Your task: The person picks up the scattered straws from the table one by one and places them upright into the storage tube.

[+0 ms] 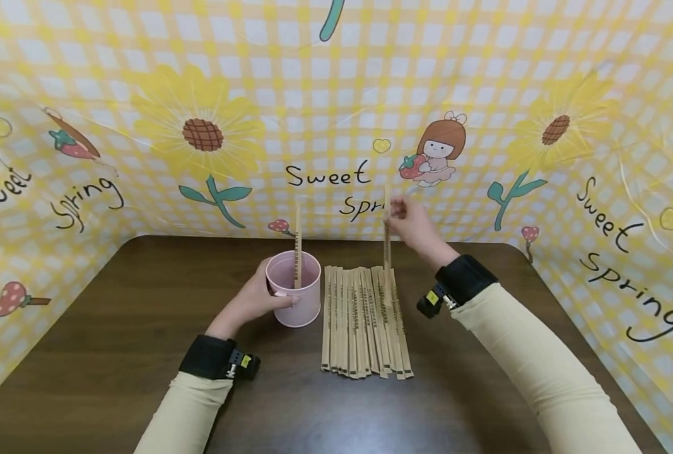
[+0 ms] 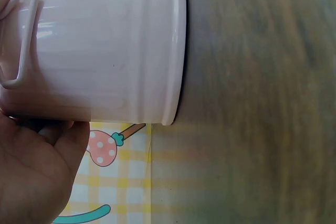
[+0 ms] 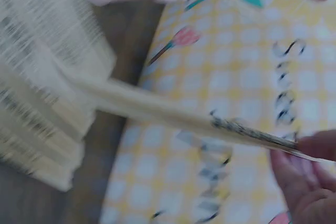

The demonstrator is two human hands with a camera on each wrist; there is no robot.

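Observation:
My left hand (image 1: 259,295) grips a pink metal bucket (image 1: 298,312) from its left side, thumb across the front and the other fingers behind. The left wrist view shows its wire handle (image 2: 29,40). One slim pair of paper-wrapped chopsticks (image 1: 298,252) stands upright in it, top well above the rim. To the right, my right hand (image 1: 410,221) pinches another paper-wrapped pair (image 3: 184,124) near its upper end. That pair hangs nearly upright, its lower part overlapping the row of wrapped chopsticks (image 1: 359,321) on the table in the head view.
The row of several wrapped pairs lies side by side on the dark wooden table (image 1: 274,403), just right of the bucket. Behind and at both sides rises a yellow checked cloth (image 1: 336,94) with printed flowers. Each wrist wears a black band with a small camera.

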